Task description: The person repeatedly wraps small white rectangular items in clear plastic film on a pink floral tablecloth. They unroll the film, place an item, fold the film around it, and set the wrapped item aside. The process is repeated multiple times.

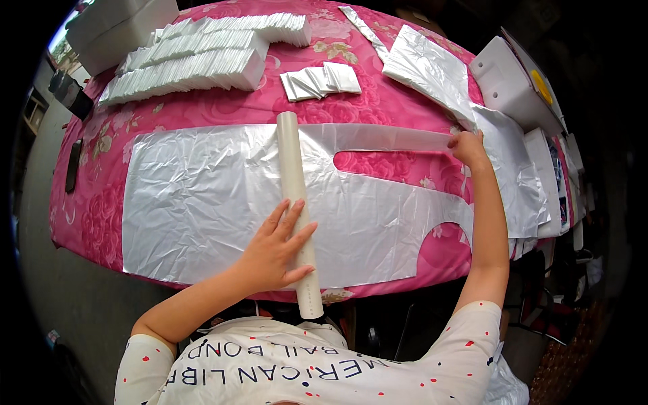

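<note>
A thin, silvery-white plastic apron (202, 202) lies spread across the table, with a long slot cut between its two straps and a curved cutout near its lower right. Across its middle rests a long whitish plastic pipe (291, 158), its near end sticking out past the table edge. My left hand (273, 253) lies on the pipe's near half, fingers stretched and spread. At the far right, my right hand (467, 147) pinches the end of the apron's upper strap, beside a pile of more plastic sheeting (509, 175).
Long rows of folded white packets (189, 71) stand at the far left, with a smaller fanned stack (320, 81) nearer the middle. A folded plastic sheet (432, 67) lies far right by a white foam box (506, 81). A dark bottle (69, 94) and phone-like slab (73, 166) are at left.
</note>
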Motion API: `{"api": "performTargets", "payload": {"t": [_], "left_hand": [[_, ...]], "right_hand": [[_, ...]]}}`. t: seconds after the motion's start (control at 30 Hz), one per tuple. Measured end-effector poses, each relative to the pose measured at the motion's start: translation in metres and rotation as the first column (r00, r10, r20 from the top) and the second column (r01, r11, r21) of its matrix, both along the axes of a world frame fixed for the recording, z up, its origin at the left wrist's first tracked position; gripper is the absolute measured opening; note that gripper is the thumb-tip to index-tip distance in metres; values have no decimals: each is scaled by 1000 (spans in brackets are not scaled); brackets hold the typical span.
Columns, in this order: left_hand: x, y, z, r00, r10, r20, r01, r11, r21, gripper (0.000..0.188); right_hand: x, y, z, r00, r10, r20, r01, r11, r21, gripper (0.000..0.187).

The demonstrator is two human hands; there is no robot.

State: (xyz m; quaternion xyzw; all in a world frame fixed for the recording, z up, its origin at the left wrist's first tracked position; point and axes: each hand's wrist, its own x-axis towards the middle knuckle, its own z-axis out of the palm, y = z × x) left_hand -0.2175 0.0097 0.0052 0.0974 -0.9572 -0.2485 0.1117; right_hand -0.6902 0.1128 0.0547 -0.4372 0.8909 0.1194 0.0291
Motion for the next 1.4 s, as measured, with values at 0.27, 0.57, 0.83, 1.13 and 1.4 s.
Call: {"api": "performTargets", "payload": {"t": [0.27, 0.57, 0.83, 1.13, 1.4], "left_hand": [[1, -3, 4, 999, -27, -17, 28, 999, 19, 64], [-8, 9, -1, 1000, -15, -8, 15, 1000, -26, 66], [-17, 32, 4, 998, -56, 6, 57, 997, -56, 62], [-20, 36, 2, 999, -43, -11, 42, 997, -72, 58], [-21, 38, 0, 995, -43, -90, 42, 999, -13, 64]], "right_hand": [[-34, 23, 4, 828, -346, -441, 424, 901, 88, 26], [238, 35, -54, 776, 518, 360, -266, 786, -559, 54], [204, 96, -66, 941, 279, 190, -166, 872, -460, 61], [97, 186, -88, 985, -170, 12, 133, 725, -676, 24], [191, 121, -13, 994, -92, 64, 107, 608, -787, 10]]}}
